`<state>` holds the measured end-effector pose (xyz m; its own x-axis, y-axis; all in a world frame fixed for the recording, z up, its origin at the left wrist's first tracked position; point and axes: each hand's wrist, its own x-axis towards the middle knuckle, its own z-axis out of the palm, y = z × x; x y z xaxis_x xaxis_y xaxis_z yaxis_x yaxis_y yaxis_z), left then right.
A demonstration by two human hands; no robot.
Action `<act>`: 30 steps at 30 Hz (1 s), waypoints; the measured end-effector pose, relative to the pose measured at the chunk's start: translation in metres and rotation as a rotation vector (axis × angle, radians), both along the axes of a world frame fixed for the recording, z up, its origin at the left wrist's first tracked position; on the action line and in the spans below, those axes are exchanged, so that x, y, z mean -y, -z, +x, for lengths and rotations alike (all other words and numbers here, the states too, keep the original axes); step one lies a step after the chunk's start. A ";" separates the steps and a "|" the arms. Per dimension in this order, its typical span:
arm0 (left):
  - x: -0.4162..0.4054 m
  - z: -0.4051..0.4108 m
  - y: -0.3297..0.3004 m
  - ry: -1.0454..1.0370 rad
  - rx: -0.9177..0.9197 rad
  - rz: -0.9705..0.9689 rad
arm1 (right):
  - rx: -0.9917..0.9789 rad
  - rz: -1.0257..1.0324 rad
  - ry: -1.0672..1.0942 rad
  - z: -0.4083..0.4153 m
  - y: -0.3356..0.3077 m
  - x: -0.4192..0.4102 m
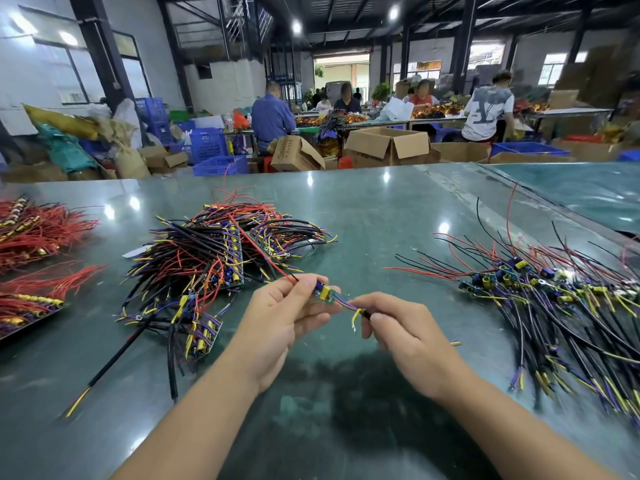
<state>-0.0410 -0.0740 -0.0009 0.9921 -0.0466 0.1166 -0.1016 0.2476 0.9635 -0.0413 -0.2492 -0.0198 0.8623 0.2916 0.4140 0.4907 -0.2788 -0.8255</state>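
Note:
My left hand (284, 317) grips a small green circuit board (325, 293) with a yellow part on it, held above the middle of the green table (381, 209). A red wire (263, 252) runs from the board up and left. Purple and yellow wires leave the board's right end, and my right hand (394, 329) pinches their black sleeve (364, 313) just right of the board. A bare yellow wire end hangs below my right fingers.
A pile of wired board strips (214, 258) lies left of my hands. Separated single boards with wires (540, 289) are spread at the right. Red wire bundles (34, 237) sit at the far left. Cardboard boxes (388, 143), blue crates and seated people are beyond the table.

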 end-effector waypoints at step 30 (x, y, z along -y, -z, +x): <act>0.006 -0.006 -0.002 0.109 0.056 -0.116 | 0.094 0.033 0.050 -0.003 0.000 -0.006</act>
<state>-0.0474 -0.0800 0.0015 0.9737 -0.1369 0.1821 -0.1203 0.3698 0.9213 -0.0446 -0.2428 -0.0201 0.8323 0.2334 0.5028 0.5526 -0.2782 -0.7856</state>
